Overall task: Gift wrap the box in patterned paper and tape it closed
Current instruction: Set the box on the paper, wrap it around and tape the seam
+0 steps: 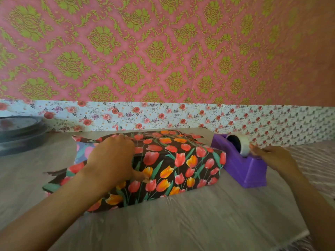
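Left hand (112, 160): spread flat on the box (181, 165), pinning the patterned paper (59, 180); pressure there is best held while a strip is drawn. Box: under that hand, on the tabletop (181, 223) toward its far edge. Right hand (272, 158): at the tape (243, 142) on the dispenser (252, 171), just right of the box; grip not discernible.

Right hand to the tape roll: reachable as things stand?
Probably yes. The right hand is at the tape roll on the dispenser, with nothing between them. The left hand presses the paper well clear of that path.
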A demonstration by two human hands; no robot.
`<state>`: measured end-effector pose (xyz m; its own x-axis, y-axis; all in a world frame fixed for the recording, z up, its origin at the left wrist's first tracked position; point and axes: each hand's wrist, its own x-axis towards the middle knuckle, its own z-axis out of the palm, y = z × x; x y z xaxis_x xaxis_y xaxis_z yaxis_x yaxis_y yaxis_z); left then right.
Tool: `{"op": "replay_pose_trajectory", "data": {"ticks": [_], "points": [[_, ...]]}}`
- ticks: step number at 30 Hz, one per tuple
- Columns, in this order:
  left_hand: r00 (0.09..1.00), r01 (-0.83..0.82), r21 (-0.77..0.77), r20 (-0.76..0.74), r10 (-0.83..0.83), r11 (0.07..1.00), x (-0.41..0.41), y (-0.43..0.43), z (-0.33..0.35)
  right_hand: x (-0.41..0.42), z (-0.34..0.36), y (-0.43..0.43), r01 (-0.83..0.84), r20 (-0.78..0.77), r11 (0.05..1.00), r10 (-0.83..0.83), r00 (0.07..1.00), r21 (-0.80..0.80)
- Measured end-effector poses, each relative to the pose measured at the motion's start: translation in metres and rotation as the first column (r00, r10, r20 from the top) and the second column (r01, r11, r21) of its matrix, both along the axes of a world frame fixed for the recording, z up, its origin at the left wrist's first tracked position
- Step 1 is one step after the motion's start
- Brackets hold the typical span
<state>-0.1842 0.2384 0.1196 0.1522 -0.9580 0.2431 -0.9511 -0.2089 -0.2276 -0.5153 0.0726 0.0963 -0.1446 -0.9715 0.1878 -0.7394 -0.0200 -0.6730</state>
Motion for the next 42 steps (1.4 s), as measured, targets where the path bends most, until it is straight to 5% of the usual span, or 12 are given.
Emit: {"op": "replay_pose_trajectory", "data": {"ticks": [10, 14, 16, 19, 21, 25, 31, 33, 37, 40, 42], "points": [[1.000, 0.025, 0.001, 0.010, -0.025, 1.000, 0.000, 0.001, 0.000, -0.009, 0.006, -0.023, 0.014, 0.254, 0.995, 0.010, 0.967, -0.094], [0.999, 0.026, 0.005, 0.024, -0.026, 1.000, -0.001, 0.001, -0.001, -0.005, 0.011, -0.018, -0.066, 0.339, 0.995, 0.037, 0.940, 0.074], [0.999, 0.026, 0.003, 0.028, -0.026, 1.000, 0.000, 0.001, -0.001, -0.003, 0.008, -0.021, -0.033, 0.528, 0.999, 0.015, 0.849, 0.026], [0.999, 0.027, 0.000, 0.018, -0.027, 1.000, 0.000, 0.001, -0.002, 0.000, -0.001, -0.023, 0.120, 0.841, 0.991, -0.019, 0.541, -0.054], [0.999, 0.016, 0.007, 0.028, -0.016, 1.000, -0.001, 0.001, -0.002, 0.001, -0.009, -0.019, 0.147, 0.930, 0.988, -0.007, 0.367, -0.050], [0.999, -0.001, 0.010, 0.047, 0.001, 1.000, -0.001, 0.001, -0.002, -0.007, -0.034, -0.003, 0.138, 0.974, 0.974, 0.157, 0.165, -0.180], [0.999, -0.035, 0.043, 0.038, 0.033, 0.998, -0.003, 0.004, 0.000, -0.018, -0.056, 0.026, 0.010, 0.855, 0.999, 0.022, 0.518, -0.032], [0.999, -0.040, 0.048, 0.028, 0.039, 0.998, -0.006, 0.006, 0.002, -0.016, -0.056, 0.027, 0.034, 0.870, 0.998, -0.056, 0.490, 0.045], [0.997, -0.053, 0.011, 0.056, 0.053, 0.999, -0.012, 0.009, -0.002, 0.001, -0.065, 0.030, 0.025, 0.955, 0.990, -0.139, 0.263, 0.138], [0.988, -0.124, -0.022, 0.087, 0.125, 0.992, -0.021, 0.014, -0.007, 0.007, -0.067, 0.045, 0.034, 0.991, 0.997, -0.071, 0.110, 0.067], [0.982, -0.157, -0.049, 0.095, 0.161, 0.986, -0.034, 0.021, -0.009, 0.018, -0.057, 0.063, 0.015, 0.989, 0.997, 0.076, 0.129, -0.079]]}}
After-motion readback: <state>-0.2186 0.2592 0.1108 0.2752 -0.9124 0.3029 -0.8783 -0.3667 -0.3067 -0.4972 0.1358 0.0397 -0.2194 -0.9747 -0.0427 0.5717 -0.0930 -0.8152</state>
